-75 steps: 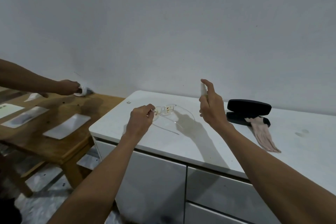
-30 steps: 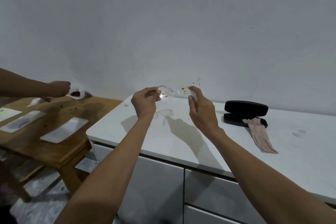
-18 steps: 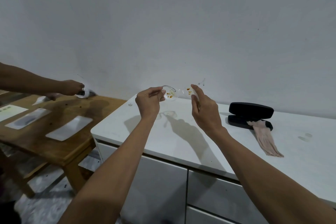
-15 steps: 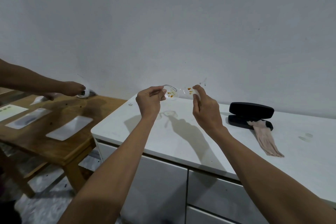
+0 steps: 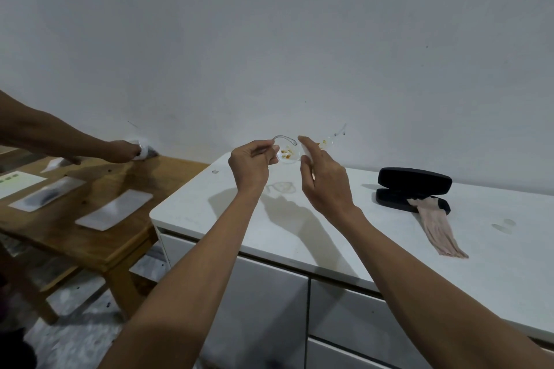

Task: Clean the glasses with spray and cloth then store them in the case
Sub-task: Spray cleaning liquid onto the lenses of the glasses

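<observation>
Glasses with orange spots are pinched up over the table in the left hand, right hand seemingly gripping a small spray, so looks mid-spraying, cloth by the case next.

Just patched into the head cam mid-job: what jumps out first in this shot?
The clear glasses held up over the white cabinet, orange specks on the lenses; the left hand pinches one temple, and the right hand is at the lens, index finger raised. At the right, an open black case with a pinkish cloth trailing from it. At far left, another person's arm over a wooden table.
</observation>
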### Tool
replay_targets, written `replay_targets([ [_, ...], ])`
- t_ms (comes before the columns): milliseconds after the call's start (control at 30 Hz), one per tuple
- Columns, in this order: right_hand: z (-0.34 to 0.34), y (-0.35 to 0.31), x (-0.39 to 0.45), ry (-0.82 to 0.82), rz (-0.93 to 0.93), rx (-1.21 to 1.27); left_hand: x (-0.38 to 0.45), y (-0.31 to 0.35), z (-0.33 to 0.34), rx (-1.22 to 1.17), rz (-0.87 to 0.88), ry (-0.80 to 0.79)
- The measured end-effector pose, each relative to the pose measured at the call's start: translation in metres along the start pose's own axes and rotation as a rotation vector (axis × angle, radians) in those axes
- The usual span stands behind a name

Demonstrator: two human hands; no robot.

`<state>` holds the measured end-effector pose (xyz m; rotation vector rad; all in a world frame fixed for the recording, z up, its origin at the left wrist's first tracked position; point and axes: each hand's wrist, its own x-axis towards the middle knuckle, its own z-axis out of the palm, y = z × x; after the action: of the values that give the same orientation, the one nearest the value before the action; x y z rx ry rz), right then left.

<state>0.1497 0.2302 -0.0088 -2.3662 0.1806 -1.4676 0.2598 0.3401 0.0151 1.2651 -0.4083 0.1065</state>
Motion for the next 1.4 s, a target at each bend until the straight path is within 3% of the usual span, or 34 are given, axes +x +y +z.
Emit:
replay_targets([
  [233, 0.012, -0.007, -0.002, 0.006, -0.040, -0.061, -0.002, 0.002, -0.004, 0.008, 0.007, 0.010],
  [600, 0.007, -0.004, -0.003, 0.049, 0.125, -0.014, 0.000, 0.002, -0.009, 0.000, -0.009, 0.016],
  [767, -0.003, 0.005, -0.003, 0.155, 0.528, 0.273, 0.010, 0.008, -0.017, -0.024, -0.011, 0.034],
  [967, -0.014, 0.012, 0.012, 0.123, 0.988, 0.916, 0.017, 0.019, -0.024, -0.068, -0.011, 0.019],
  [1200, -0.020, -0.001, 0.028, -0.025, 1.094, 1.347, 0.015, 0.022, -0.024, -0.053, -0.015, -0.049],
  [1400, -0.024, -0.005, 0.029, -0.040, 1.142, 1.462, 0.013, 0.022, -0.021, -0.061, -0.022, -0.060],
])
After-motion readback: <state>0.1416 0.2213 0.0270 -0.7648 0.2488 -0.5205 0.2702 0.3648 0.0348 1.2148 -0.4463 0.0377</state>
